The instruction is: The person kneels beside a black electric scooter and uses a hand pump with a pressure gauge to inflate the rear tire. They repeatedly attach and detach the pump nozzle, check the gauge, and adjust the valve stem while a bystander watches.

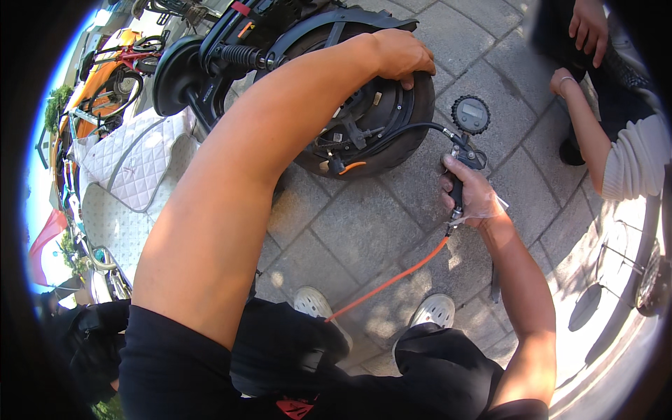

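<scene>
My left hand (403, 52) reaches across and rests curled over the rubber tire (420, 107) of an electric scooter or moped wheel. In my right hand (476, 195), which wears a thin clear plastic glove, is the grip of a tire inflator gun (466, 155). A round digital pressure gauge (471, 114) tops the gun; its display is too small to read. The gun's black hose (422, 126) runs to the wheel, and I cannot make out how its far end meets the valve. An orange air hose (388, 286) trails from the grip toward my left shoe.
The scooter's black fender (336, 20) arches over the wheel, near a coil shock absorber (242, 55). A quilted white cover (137, 163) lies at left, with parked bicycles (123, 86) beyond. Another person's arm (590, 123) is at right. Stone paving (362, 226) lies underfoot.
</scene>
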`<action>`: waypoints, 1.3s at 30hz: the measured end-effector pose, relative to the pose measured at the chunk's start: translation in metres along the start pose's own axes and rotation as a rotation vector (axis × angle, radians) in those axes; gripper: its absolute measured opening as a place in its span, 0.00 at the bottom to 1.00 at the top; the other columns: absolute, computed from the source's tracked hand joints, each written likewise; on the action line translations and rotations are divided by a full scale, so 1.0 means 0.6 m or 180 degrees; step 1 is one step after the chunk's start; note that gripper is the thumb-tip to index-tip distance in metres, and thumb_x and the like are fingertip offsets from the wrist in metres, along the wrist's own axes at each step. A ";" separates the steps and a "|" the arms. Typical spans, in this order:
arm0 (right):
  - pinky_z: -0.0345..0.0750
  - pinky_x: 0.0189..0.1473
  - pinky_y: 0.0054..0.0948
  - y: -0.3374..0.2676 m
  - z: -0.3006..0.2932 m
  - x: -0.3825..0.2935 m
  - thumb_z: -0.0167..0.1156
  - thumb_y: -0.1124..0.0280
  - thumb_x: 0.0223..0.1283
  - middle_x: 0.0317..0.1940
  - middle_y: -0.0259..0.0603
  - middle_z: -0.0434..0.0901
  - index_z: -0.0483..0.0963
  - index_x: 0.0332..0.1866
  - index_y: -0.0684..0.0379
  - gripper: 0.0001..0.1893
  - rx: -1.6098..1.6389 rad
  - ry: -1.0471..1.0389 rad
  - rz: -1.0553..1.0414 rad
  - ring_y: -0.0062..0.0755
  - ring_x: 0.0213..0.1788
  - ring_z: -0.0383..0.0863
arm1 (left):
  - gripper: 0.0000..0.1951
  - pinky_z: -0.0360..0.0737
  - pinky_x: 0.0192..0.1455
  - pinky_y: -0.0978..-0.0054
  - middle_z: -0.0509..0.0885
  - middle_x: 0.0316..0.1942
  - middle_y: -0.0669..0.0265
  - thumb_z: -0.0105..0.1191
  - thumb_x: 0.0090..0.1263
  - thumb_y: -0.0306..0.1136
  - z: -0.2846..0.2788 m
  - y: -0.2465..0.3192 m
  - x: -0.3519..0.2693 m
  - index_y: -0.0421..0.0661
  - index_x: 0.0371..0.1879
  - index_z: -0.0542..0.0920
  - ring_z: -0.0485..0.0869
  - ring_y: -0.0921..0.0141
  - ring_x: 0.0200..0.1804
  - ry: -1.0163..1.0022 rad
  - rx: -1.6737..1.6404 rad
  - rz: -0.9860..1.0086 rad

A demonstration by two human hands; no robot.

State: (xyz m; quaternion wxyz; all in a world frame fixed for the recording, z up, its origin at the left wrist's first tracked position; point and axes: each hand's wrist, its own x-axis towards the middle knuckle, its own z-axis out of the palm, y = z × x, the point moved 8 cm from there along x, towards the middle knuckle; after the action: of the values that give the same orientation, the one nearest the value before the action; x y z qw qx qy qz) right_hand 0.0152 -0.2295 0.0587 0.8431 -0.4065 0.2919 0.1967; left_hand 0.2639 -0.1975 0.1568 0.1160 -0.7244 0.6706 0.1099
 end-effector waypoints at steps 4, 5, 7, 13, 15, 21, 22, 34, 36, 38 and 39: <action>0.69 0.22 0.26 -0.004 0.011 -0.001 0.67 0.54 0.77 0.25 0.34 0.74 0.75 0.38 0.55 0.17 -0.0172 0.0170 -0.0041 0.26 0.20 0.73 | 0.32 0.78 0.76 0.58 0.86 0.66 0.59 0.76 0.60 0.35 -0.002 -0.001 0.004 0.44 0.67 0.85 0.82 0.55 0.72 -0.0078 -0.0129 0.0079; 0.69 0.22 0.27 -0.002 0.017 0.000 0.67 0.55 0.77 0.25 0.34 0.74 0.75 0.37 0.55 0.17 -0.0171 0.0217 -0.0018 0.26 0.20 0.73 | 0.32 0.79 0.75 0.58 0.87 0.66 0.59 0.76 0.60 0.34 -0.002 0.001 0.003 0.43 0.67 0.85 0.82 0.55 0.71 -0.0092 -0.0145 0.0081; 0.68 0.22 0.27 -0.004 0.022 0.002 0.67 0.55 0.77 0.24 0.33 0.73 0.74 0.37 0.55 0.16 -0.0136 0.0280 -0.0030 0.26 0.19 0.73 | 0.32 0.80 0.74 0.57 0.87 0.65 0.59 0.76 0.60 0.34 -0.005 0.002 0.003 0.43 0.67 0.85 0.83 0.55 0.70 -0.0134 -0.0179 0.0056; 0.68 0.21 0.28 0.002 0.022 0.016 0.67 0.56 0.77 0.24 0.33 0.73 0.73 0.36 0.54 0.16 0.0004 0.0326 -0.0032 0.26 0.18 0.71 | 0.31 0.82 0.68 0.54 0.88 0.64 0.61 0.74 0.64 0.37 -0.002 -0.002 0.010 0.49 0.70 0.84 0.86 0.53 0.66 -0.0233 -0.0106 0.0032; 0.67 0.21 0.28 0.009 0.017 0.018 0.67 0.56 0.76 0.24 0.33 0.73 0.73 0.36 0.54 0.16 0.0024 0.0355 0.0002 0.26 0.18 0.71 | 0.31 0.83 0.68 0.54 0.89 0.63 0.60 0.74 0.64 0.37 -0.001 -0.003 0.012 0.49 0.69 0.85 0.86 0.53 0.66 -0.0246 -0.0070 0.0019; 0.66 0.21 0.28 0.014 0.017 0.013 0.68 0.55 0.76 0.24 0.33 0.73 0.74 0.36 0.54 0.16 0.0017 0.0292 0.0004 0.26 0.18 0.71 | 0.31 0.83 0.68 0.54 0.89 0.62 0.60 0.75 0.64 0.35 0.002 0.000 0.015 0.49 0.68 0.85 0.87 0.52 0.65 -0.0166 -0.0098 0.0071; 0.66 0.22 0.28 0.016 0.016 0.015 0.67 0.54 0.76 0.23 0.32 0.72 0.73 0.35 0.53 0.17 -0.0005 0.0302 0.0014 0.26 0.18 0.70 | 0.31 0.82 0.68 0.54 0.89 0.62 0.60 0.75 0.63 0.35 0.002 0.000 0.016 0.49 0.68 0.85 0.87 0.53 0.65 -0.0183 -0.0085 0.0063; 0.67 0.21 0.28 0.027 0.010 0.019 0.69 0.55 0.74 0.25 0.33 0.71 0.75 0.39 0.54 0.15 0.0287 0.0384 -0.0058 0.26 0.20 0.70 | 0.33 0.80 0.75 0.58 0.86 0.68 0.61 0.75 0.61 0.32 -0.002 0.007 0.010 0.47 0.69 0.84 0.83 0.55 0.70 -0.0203 -0.0235 -0.0247; 0.67 0.22 0.27 0.030 0.014 0.024 0.68 0.54 0.76 0.25 0.32 0.70 0.74 0.40 0.54 0.16 0.0303 0.0276 -0.0085 0.26 0.21 0.70 | 0.33 0.79 0.76 0.58 0.85 0.69 0.61 0.75 0.61 0.33 0.002 0.004 0.005 0.48 0.70 0.84 0.83 0.56 0.71 -0.0059 -0.0197 -0.0213; 0.65 0.23 0.28 0.030 0.021 0.014 0.65 0.51 0.78 0.24 0.31 0.69 0.74 0.40 0.52 0.17 0.0400 0.0204 0.0055 0.26 0.19 0.69 | 0.34 0.78 0.77 0.59 0.84 0.71 0.62 0.75 0.62 0.33 0.008 0.000 0.002 0.48 0.71 0.83 0.82 0.56 0.72 -0.0028 -0.0243 -0.0281; 0.65 0.23 0.29 0.028 0.028 0.006 0.64 0.50 0.79 0.23 0.30 0.69 0.73 0.39 0.51 0.17 0.0446 0.0162 0.0121 0.27 0.19 0.68 | 0.34 0.77 0.78 0.59 0.84 0.72 0.63 0.75 0.62 0.33 0.011 -0.002 0.000 0.49 0.72 0.83 0.82 0.56 0.72 -0.0011 -0.0259 -0.0319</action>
State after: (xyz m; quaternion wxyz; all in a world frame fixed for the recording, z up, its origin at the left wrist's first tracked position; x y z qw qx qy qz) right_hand 0.0137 -0.2059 0.0549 0.8579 -0.3458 0.3339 0.1813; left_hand 0.2652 -0.1953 0.1506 0.0930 -0.7610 0.6282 0.1324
